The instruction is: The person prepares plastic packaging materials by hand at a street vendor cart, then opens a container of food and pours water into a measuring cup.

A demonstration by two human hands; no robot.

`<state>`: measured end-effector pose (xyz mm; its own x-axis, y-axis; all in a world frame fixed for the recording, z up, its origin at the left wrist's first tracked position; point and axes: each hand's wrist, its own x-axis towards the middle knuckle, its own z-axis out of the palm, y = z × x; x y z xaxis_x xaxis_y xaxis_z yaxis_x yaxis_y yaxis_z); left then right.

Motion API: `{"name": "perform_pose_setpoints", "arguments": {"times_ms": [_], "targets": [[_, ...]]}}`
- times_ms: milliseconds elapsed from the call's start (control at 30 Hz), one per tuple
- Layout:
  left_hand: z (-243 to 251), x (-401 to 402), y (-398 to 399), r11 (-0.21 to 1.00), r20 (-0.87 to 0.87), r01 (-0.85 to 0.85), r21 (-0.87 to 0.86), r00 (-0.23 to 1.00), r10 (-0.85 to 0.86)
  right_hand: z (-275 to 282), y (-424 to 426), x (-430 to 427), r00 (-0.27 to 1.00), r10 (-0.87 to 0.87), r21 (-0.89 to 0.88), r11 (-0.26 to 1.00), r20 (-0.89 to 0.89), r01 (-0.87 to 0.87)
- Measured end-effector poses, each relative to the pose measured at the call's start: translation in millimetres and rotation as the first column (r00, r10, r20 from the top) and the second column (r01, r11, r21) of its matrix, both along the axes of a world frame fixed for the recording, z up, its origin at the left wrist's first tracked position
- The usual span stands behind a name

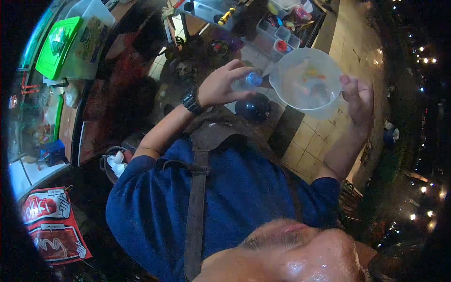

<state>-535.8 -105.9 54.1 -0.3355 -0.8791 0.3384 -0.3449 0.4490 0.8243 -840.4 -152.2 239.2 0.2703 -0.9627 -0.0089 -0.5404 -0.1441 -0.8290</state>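
Note:
My left hand (220,84), a dark watch on its wrist, reaches in from the left. Its fingers and thumb curve around a clear plastic bottle (239,85) with a blue cap (254,79). On the right, my right hand (357,95) grips the rim of a round translucent plastic tub (299,79), tilted so that its mouth shows. Orange and green patches appear inside or through the tub; I cannot tell which. Bottle cap and tub are close together, with a narrow gap. Below the bottle lies a dark, glossy round object (253,107).
A yellow-and-black handled tool (227,17) lies by a clear bin (204,12) at the top. Small clear containers (282,33) stand beyond the tub. At left, a storage box (93,46) stands by a green lid (58,47). Yellowish tiles (306,151) show below the tub.

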Motion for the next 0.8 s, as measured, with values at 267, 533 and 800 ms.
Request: {"name": "perform_pose_setpoints", "arguments": {"times_ms": [267,533,800], "targets": [[4,-1,-1,0.991,0.069,0.132,0.015,0.989,-0.133,20,-1,19,0.963,0.105,0.123,0.989,-0.248,-0.076],[2,-12,-6,0.981,0.042,0.175,-0.081,0.984,-0.172,22,9,26,0.919,0.091,0.065,0.995,-0.382,-0.071],[-7,-11,-7,0.980,0.072,0.189,-0.056,0.980,-0.185,28,13,34,0.878,0.115,0.113,0.991,-0.464,-0.070]]}}
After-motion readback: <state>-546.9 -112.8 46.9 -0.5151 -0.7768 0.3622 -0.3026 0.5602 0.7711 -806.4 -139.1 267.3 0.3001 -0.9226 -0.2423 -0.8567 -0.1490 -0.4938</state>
